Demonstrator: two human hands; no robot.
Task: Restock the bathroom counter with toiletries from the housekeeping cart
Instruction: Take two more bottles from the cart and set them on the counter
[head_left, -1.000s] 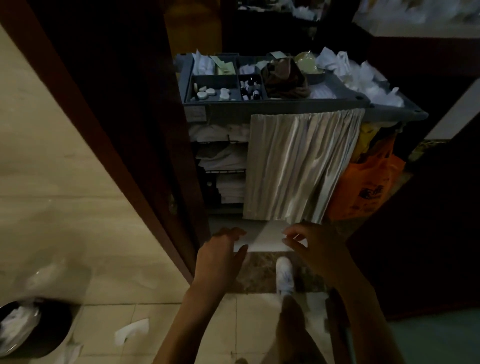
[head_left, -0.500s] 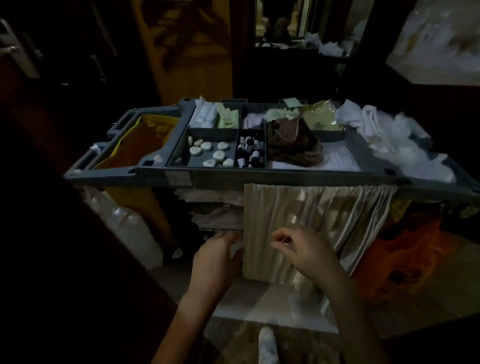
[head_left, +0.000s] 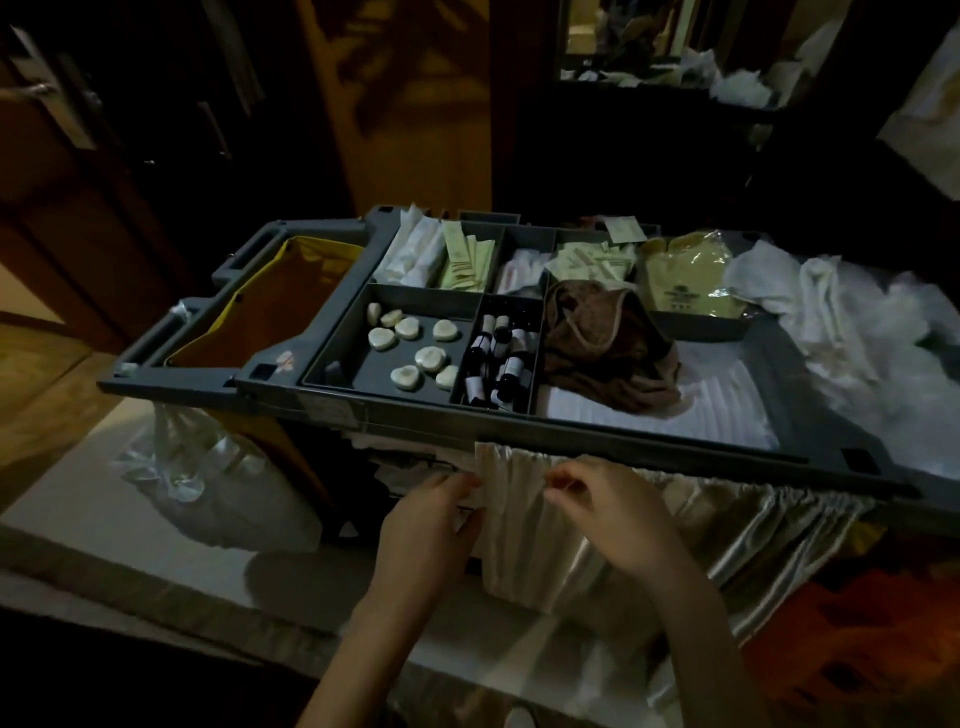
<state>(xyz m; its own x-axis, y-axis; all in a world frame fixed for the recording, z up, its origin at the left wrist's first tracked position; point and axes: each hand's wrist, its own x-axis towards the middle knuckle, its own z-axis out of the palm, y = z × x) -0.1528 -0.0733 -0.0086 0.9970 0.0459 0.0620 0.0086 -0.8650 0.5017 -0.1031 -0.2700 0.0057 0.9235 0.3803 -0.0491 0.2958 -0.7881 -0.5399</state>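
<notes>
The grey cart (head_left: 571, 431) fills the middle, its top tray facing the person. A pale pleated curtain (head_left: 524, 545) hangs from its near rim. A yellow bag (head_left: 291, 291) sits at the left end and white towels (head_left: 857, 322) are heaped at the right. A brown cloth (head_left: 602, 338) lies mid-tray. Toiletries sit in the tray's left compartments: sachets (head_left: 462, 257) far, soaps (head_left: 430, 357) near, bottles (head_left: 501, 358) just right of them. The left hand (head_left: 431, 525) grips the curtain's left edge. The right hand (head_left: 608, 509) is curled at the curtain's top, its hold unclear.
</notes>
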